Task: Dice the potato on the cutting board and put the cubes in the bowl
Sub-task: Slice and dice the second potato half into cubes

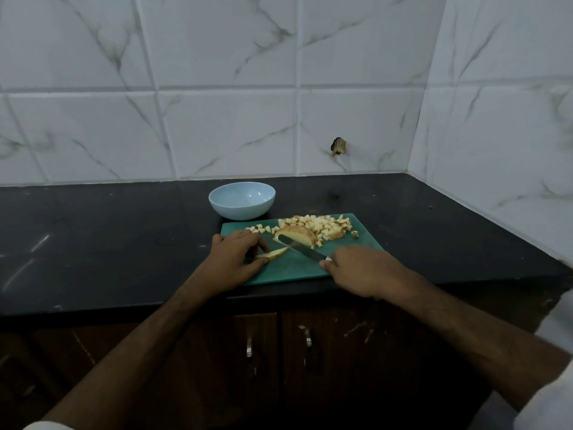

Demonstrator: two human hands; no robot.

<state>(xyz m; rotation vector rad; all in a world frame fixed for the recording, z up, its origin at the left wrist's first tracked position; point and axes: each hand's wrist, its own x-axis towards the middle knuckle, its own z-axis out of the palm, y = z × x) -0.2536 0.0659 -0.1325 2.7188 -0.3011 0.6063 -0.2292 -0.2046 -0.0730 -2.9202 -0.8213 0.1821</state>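
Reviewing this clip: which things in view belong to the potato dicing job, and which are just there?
In the job:
- green cutting board
- potato slice held by the left hand
- knife in the right hand
- uncut potato piece
- diced cubes heaped on the board
- light blue bowl, no cubes visible inside

Just there:
- black countertop
- cabinet door handles
- hole in the wall tile

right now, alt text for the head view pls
A left hand holds a potato slice on a green cutting board while the right hand grips a knife; diced cubes lie piled behind, a bowl beyond.
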